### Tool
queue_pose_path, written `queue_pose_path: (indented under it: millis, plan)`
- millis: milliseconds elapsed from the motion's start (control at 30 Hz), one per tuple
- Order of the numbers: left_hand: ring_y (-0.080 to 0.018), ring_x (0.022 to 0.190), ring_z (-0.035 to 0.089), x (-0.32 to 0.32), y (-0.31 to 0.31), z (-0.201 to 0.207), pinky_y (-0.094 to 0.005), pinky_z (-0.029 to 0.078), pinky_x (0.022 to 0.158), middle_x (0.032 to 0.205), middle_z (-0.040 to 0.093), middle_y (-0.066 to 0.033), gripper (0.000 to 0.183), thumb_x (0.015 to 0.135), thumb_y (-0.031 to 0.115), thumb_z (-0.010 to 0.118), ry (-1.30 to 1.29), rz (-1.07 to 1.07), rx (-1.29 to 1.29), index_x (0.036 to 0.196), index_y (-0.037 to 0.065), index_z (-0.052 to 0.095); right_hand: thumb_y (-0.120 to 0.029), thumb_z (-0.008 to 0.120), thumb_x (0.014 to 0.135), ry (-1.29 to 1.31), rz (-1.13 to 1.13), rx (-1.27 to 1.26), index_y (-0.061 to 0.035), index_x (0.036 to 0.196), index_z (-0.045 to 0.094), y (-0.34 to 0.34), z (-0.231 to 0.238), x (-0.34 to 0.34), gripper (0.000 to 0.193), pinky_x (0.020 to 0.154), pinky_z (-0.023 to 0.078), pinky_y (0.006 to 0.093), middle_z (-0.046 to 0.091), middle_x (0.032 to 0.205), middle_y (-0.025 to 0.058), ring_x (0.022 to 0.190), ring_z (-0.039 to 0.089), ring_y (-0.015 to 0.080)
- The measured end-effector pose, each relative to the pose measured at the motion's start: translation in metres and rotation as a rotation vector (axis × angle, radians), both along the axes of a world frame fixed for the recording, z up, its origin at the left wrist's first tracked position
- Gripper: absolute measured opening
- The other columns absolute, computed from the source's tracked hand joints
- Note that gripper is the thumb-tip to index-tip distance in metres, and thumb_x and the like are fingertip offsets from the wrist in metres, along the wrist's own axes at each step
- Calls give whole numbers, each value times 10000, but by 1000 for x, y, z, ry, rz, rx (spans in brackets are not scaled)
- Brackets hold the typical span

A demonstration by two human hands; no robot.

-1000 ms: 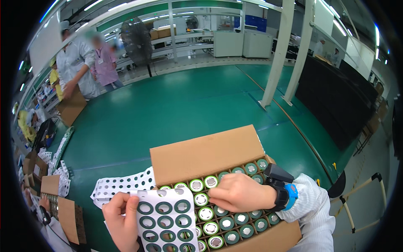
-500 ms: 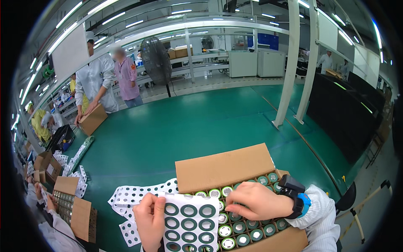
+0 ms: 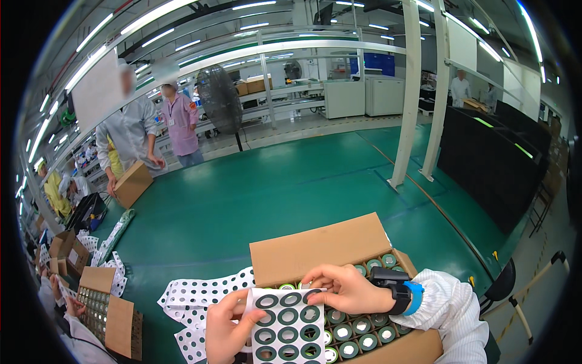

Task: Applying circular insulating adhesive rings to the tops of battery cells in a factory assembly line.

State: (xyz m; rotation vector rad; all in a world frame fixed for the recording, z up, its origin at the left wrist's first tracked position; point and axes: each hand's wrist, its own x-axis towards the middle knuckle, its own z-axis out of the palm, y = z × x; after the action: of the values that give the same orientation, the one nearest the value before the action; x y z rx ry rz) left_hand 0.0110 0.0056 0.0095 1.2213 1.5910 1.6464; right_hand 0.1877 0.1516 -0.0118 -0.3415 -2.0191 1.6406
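My left hand (image 3: 230,327) grips the left edge of a white sheet (image 3: 277,308) with rows of dark green ring stickers, thumb on top. At the sheet's upper right corner, my right hand (image 3: 348,291) pinches a green ring sticker (image 3: 310,297) between thumb and forefinger; the fingertips partly cover it. Beneath lies an open cardboard box (image 3: 321,244) of upright cylindrical battery cells (image 3: 362,326) in a divider grid. Several cells have dark green rings round their tops, while others near the sheet show bright green rims. The sheet and my right hand hide part of the box.
Used white sheets with holes (image 3: 206,291) lie left of the box on the green table (image 3: 291,176). Another open box of cells (image 3: 124,324) stands at the left beside a co-worker's hands. Across the table, a person holds a closed carton (image 3: 133,185). Metal posts (image 3: 411,103) rise at right.
My right hand has moved left from over the cells to the sheet's upper right corner. The sheet has shifted slightly right and tilted. The person across has lifted one hand off the carton.
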Motion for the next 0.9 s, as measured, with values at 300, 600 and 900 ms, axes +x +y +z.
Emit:
queue_pose_path:
  millis: [300, 600, 900]
  plan:
    - [-1, 551, 411, -14, -3, -2, -168, 285, 471, 604, 501, 54, 151, 881, 71, 594, 89, 20, -138, 756, 20, 527, -29, 659, 800, 143, -99, 607, -9, 911, 620, 5, -1, 0, 119, 732, 492, 296, 600, 938, 73, 841, 598, 228]
    - [-38, 572, 387, -8, 0, 6, -213, 301, 496, 600, 446, 40, 197, 898, 102, 573, 365, 82, -122, 738, 8, 506, -2, 649, 743, 256, -105, 1058, -39, 844, 588, 8, 3, 2, 124, 740, 424, 342, 566, 925, 59, 832, 549, 235]
    - [-30, 505, 356, -21, -2, -1, -204, 257, 454, 541, 430, 36, 219, 870, 91, 590, 356, 331, -143, 695, -23, 525, -82, 684, 776, -36, -350, 194, -11, 831, 624, 65, -17, 3, 107, 618, 460, 271, 640, 742, 71, 692, 595, 125]
